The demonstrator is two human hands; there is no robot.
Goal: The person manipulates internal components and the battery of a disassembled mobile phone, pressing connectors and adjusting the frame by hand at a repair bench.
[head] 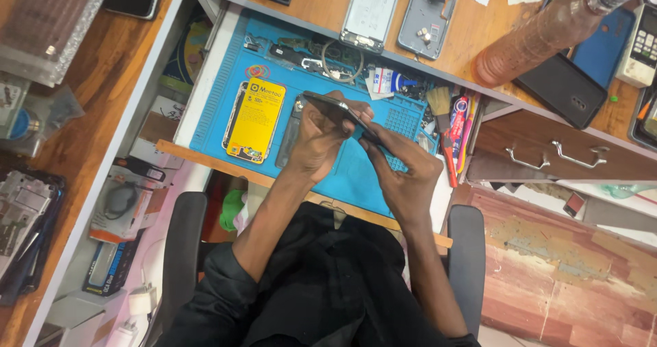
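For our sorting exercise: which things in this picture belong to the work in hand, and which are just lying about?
In hand:
left hand
right hand
dark phone, gripped by both hands
blue work mat beneath

Lying about:
yellow battery
brush
brown bottle
opened phones on the desk
black phone

A yellow rectangular label (255, 120) with black print lies at the left edge of the blue mat (356, 176). A white-and-blue tube package (387, 82) sits near the mat's far edge. A pale rectangular screen (370, 10) lies on the worktop (321, 5) beyond. Boxed packages (113, 265), black and blue, stand lower left.
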